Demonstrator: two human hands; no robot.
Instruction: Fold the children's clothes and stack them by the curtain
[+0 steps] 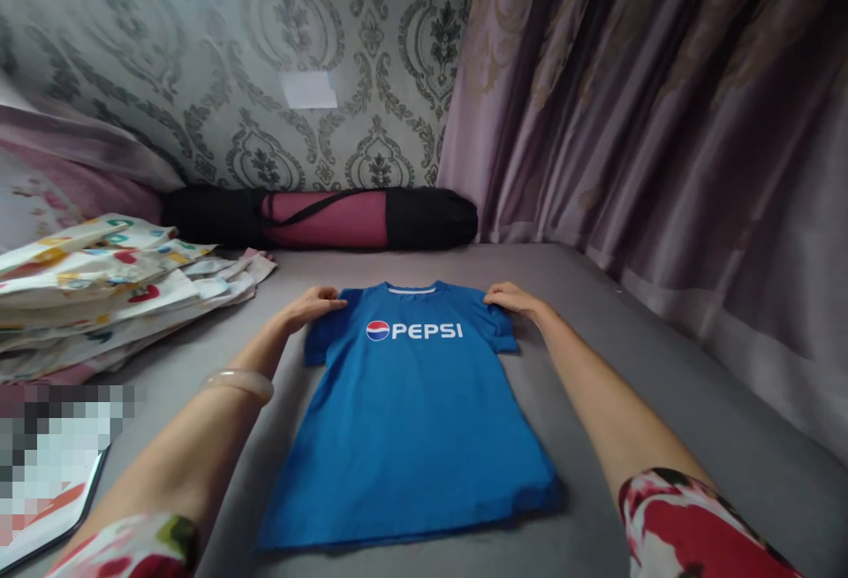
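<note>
A blue T-shirt (pixel 411 419) with a white PEPSI print and a round logo lies face up and spread out on a grey bed-like surface (pixel 596 313). Its collar points away from me and its hem is toward me. My left hand (pixel 318 304) pinches the left shoulder near the sleeve seam. At the opposite shoulder, my right hand (pixel 511 298) pinches the cloth with thumb and fingers. Both arms reach forward along the sides of the shirt. The sleeves hang outward below my hands.
To the left sits a stack of folded patterned cloth (pixel 119 286). A black and pink roll-shaped bag (pixel 324 217) lies along the wall. Purple curtains (pixel 596 118) border the right side. A partly blurred tablet-like device (pixel 86 498) is at the lower left.
</note>
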